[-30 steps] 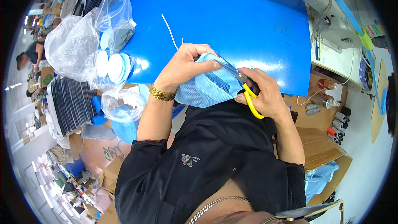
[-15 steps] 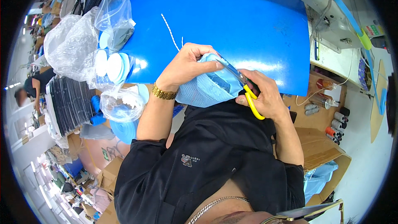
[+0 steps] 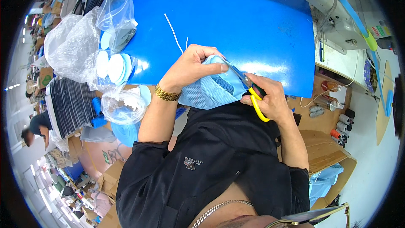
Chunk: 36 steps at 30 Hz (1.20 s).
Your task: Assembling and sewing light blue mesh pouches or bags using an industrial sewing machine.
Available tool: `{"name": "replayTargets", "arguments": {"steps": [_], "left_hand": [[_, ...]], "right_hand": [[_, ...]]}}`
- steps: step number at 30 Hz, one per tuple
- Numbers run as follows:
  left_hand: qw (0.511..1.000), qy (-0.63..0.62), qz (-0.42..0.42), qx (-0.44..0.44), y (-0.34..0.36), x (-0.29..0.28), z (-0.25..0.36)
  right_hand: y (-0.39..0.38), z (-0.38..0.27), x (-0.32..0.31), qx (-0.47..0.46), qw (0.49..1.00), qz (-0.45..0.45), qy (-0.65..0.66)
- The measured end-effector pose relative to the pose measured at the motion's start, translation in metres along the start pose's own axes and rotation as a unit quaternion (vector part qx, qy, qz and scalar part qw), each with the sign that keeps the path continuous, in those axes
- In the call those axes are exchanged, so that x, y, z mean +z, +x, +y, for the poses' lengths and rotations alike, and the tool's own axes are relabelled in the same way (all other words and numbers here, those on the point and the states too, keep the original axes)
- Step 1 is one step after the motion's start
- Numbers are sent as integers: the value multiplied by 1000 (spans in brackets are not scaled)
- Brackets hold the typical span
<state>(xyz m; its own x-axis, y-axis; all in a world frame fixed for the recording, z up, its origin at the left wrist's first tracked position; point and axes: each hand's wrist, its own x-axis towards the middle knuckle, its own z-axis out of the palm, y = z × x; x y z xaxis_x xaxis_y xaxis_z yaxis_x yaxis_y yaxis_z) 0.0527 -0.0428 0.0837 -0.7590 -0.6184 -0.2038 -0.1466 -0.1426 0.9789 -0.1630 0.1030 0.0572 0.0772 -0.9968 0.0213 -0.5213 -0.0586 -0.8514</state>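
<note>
My left hand (image 3: pixel 190 69) grips a light blue cap-like piece (image 3: pixel 206 93), made of mesh and plain fabric, with thumb over its upper edge. My right hand (image 3: pixel 272 99) is closed on scissors with yellow handles (image 3: pixel 258 109); their metal blades point up-left along the fabric's edge, the tips beside my left fingers. The piece is held just above my lap at the near edge of the blue table (image 3: pixel 240 12). A speckled white cord (image 3: pixel 172 29) lies beyond my left hand.
At left are plastic bags (image 3: pixel 69 44), pale round discs (image 3: pixel 117 69), stacked dark strips (image 3: pixel 74 107) and another person (image 3: pixel 40 128). At right are a machine (image 3: pixel 325 17), thread spools (image 3: pixel 344 126) and a cardboard box (image 3: pixel 329 152).
My hands, the fabric and the scissors have shifted only slightly. The person at the left has moved lower in the picture.
</note>
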Motion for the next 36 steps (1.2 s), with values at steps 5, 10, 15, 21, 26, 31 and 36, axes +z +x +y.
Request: {"name": "replayTargets", "arguments": {"steps": [5,10,15,21,26,31,36], "left_hand": [[1000,-5,0,-25,0,1,3],[963,173,170,115,-1,3,18],[764,388,356,373,-4,17,36],[775,381,334,377,-8,56,28],[802,350,283,392,-15,75,17],[845,281,242,384,-23,57,32],[837,388,239,303,-10,49,57]], "right_hand": [[-2,1,5,-16,999,30,19],[-2,-1,-1,171,982,54,60],[12,-18,1,161,878,85,442],[32,-38,16,72,787,128,599],[50,-46,16,64,834,184,516],[53,-48,-1,32,925,200,322],[58,-61,-2,-14,927,172,333]]}}
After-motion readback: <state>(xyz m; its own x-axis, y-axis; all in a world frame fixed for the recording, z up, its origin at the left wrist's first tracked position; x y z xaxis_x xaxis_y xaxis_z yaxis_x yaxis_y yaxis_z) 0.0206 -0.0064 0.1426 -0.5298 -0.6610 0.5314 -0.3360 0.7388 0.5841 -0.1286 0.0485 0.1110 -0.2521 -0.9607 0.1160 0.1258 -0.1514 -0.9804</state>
